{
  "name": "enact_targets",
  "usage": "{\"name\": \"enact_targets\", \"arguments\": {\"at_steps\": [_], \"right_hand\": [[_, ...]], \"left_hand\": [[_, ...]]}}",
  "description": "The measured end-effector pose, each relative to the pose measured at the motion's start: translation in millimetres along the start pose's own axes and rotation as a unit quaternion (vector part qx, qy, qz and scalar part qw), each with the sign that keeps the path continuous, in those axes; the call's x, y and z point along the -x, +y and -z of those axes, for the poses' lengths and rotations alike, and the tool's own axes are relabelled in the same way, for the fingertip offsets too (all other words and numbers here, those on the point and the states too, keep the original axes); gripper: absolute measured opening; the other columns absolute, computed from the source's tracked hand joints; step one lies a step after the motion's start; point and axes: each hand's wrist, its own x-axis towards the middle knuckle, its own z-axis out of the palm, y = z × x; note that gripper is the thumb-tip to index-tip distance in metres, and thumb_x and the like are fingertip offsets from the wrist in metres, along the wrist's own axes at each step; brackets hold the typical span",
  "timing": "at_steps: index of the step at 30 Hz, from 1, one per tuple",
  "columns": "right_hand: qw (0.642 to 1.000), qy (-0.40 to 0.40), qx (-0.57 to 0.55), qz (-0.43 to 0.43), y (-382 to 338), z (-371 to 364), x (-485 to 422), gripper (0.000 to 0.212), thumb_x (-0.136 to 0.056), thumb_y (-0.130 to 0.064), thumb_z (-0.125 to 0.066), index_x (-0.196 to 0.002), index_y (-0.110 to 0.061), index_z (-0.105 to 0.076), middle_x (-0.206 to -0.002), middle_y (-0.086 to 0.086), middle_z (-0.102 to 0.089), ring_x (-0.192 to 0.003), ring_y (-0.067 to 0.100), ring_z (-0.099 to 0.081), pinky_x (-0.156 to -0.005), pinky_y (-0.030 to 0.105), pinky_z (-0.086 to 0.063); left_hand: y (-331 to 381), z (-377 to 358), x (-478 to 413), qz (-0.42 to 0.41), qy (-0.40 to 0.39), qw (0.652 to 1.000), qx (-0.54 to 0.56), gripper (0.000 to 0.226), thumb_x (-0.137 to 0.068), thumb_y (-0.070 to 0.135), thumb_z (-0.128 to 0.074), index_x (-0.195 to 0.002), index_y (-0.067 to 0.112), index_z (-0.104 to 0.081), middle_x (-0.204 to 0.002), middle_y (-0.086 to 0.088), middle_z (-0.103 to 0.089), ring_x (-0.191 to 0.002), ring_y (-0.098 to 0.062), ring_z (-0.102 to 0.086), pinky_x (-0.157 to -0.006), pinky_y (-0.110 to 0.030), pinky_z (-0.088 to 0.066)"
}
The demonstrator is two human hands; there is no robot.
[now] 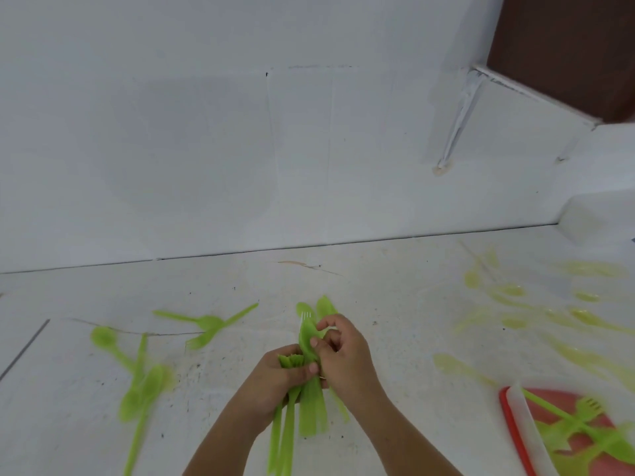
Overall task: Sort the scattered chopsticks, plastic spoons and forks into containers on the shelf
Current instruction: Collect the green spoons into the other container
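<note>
Low in mid-frame, the left hand grips a fork bundle while the right hand pinches more cutlery, a gathering step that probably calls next for dropping them into the red-rimmed container.

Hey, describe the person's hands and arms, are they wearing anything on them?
Both the left hand and right hand are bare, with no gloves. The forearms are bare too: no sleeves, watch or bracelet show in frame. Any ring is too blurred to tell.

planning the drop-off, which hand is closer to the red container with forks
Right. The right hand lies left of the red container, apart from it; the left hand is farther left, beyond the green cutlery bundle.
</note>
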Motion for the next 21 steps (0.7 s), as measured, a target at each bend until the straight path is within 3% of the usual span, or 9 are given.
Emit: {"name": "enact_targets", "arguments": {"at_steps": [5,9,15,19,21], "right_hand": [[0.983,0.062,-0.133,-0.114,10.7,-26.2,7.3,0.024,-0.092,-0.009,-0.071,-0.073,-0.022,-0.063,-0.066,-0.004,-0.047,-0.061,0.01,-0.046,-0.056,0.026,-0.044],[0.944,0.069,-0.236,-0.221,16.6,-34.7,5.4,0.022,-0.091,-0.01,-0.073,-0.074,-0.017,-0.061,-0.072,0.003,-0.064,-0.067,0.019,-0.06,-0.057,0.032,-0.049],[0.954,0.044,-0.212,-0.208,17.2,-42.0,5.7,0.005,-0.095,-0.016,-0.07,-0.091,-0.013,-0.068,-0.084,0.01,-0.069,-0.074,0.019,-0.067,-0.069,0.035,-0.057],[0.953,-0.048,-0.202,-0.22,16.3,-33.6,2.5,0.024,-0.101,-0.021,-0.062,-0.091,-0.005,-0.075,-0.087,0.02,-0.072,-0.079,0.027,-0.068,-0.079,0.048,-0.059],[0.948,-0.062,-0.222,-0.22,14.1,-28.8,1.7,0.026,-0.101,-0.022,-0.061,-0.093,0.002,-0.069,-0.083,0.015,-0.065,-0.078,0.027,-0.063,-0.075,0.045,-0.056]], "left_hand": [[-12.8,2.8,2.5,0.0,0.042,0.999,0.008,0.02,-0.092,-0.005,-0.068,-0.111,-0.004,-0.074,-0.099,-0.033,-0.071,-0.084,-0.039,-0.072,-0.066,-0.037,-0.058],[-16.2,8.4,4.5,0.008,0.078,0.997,-0.001,0.015,-0.088,-0.001,-0.073,-0.103,-0.003,-0.075,-0.097,-0.032,-0.072,-0.089,-0.045,-0.073,-0.075,-0.045,-0.06],[-14.4,8.5,5.0,0.015,0.057,0.998,-0.012,0.025,-0.089,-0.005,-0.07,-0.115,-0.002,-0.072,-0.108,-0.037,-0.07,-0.1,-0.053,-0.07,-0.086,-0.054,-0.06],[-11.6,11.8,5.0,0.033,0.031,0.999,-0.01,0.028,-0.088,0.0,-0.075,-0.116,-0.001,-0.073,-0.107,-0.037,-0.069,-0.099,-0.052,-0.07,-0.082,-0.05,-0.059],[-8.2,12.8,4.6,0.036,0.01,0.999,-0.016,0.032,-0.085,0.008,-0.078,-0.116,0.0,-0.073,-0.108,-0.037,-0.069,-0.099,-0.051,-0.07,-0.082,-0.048,-0.059]]}}
